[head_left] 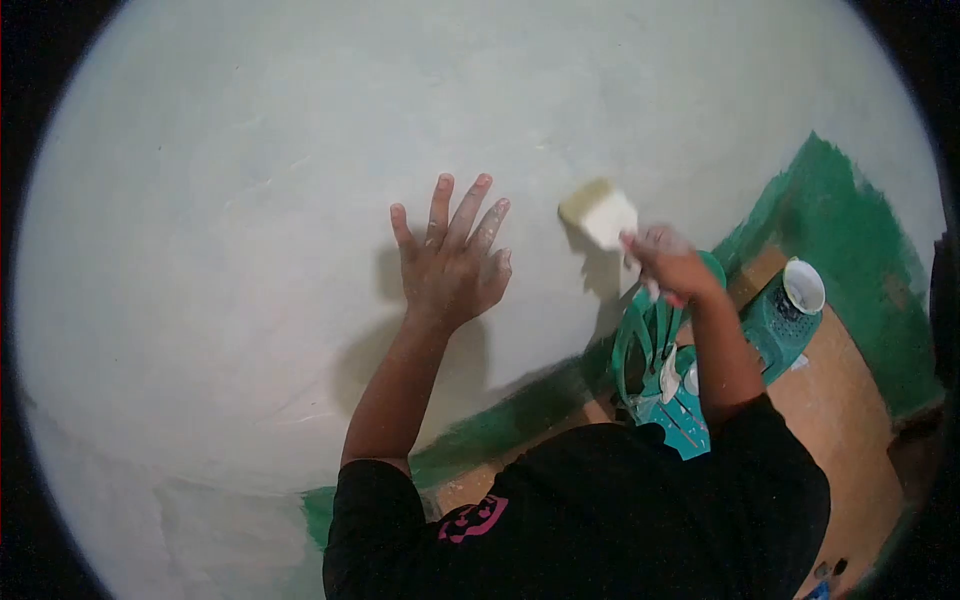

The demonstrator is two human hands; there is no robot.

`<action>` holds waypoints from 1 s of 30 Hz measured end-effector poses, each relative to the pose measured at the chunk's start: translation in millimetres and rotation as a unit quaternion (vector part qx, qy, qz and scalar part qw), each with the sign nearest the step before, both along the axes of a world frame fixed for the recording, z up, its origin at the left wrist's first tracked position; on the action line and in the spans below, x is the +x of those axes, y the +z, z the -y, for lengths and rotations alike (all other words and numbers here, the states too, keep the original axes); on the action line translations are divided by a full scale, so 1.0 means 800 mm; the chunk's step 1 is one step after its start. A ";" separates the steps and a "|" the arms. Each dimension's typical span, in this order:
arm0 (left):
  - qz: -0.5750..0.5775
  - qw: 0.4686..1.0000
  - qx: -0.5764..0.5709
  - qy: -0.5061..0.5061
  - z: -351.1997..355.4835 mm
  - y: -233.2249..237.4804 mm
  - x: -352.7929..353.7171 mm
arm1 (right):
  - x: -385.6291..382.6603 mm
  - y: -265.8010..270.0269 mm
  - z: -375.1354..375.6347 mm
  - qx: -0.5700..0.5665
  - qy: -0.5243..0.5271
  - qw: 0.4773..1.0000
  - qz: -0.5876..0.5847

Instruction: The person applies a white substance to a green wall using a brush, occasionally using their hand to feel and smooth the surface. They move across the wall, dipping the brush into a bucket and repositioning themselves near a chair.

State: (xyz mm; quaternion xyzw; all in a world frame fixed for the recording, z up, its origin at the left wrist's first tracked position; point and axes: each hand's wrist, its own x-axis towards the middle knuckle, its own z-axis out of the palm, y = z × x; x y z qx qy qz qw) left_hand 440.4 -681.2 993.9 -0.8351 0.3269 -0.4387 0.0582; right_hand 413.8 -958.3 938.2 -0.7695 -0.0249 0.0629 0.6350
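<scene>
My left hand (450,255) is raised before the white-painted wall (250,180), its fingers spread and paint-flecked, its shadow falling close beside it. To the right, my right hand (665,262) is closed around a wide paintbrush (603,212), slightly blurred. The brush's pale bristles point up and left, right at the wall surface. A green patch (810,200) shows on the wall at the right, and a green strip (510,410) runs along its base.
Below my right arm stands a teal plastic chair (683,433) with thin tools on it. Beside it, a white container (804,287) sits on a teal plastic stool (778,330). The tan floor (838,430) shows at the lower right.
</scene>
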 end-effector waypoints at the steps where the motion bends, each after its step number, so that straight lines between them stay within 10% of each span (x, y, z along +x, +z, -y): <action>1: -0.002 1.000 0.017 0.006 0.007 0.002 0.002 | 0.015 0.001 0.012 0.038 -0.055 0.996 0.063; 5: -0.040 0.997 0.056 0.044 0.041 0.013 0.005 | 0.051 0.056 0.057 0.054 -0.175 0.980 0.079; 7: -0.029 0.996 0.073 0.031 0.054 0.015 0.014 | 0.081 0.049 0.051 -0.172 -0.379 0.811 0.410; 16: -0.049 0.990 0.111 -0.065 0.095 0.009 0.021 | -0.032 0.077 0.040 -0.486 -0.108 0.838 0.222; 24: -0.055 0.991 0.093 -0.080 0.105 0.018 0.011 | -0.037 0.232 0.049 -0.539 -0.262 0.705 0.378; 30: -0.056 0.990 0.054 -0.118 0.097 0.018 0.013 | -0.039 0.129 0.014 -0.568 -0.190 0.747 0.290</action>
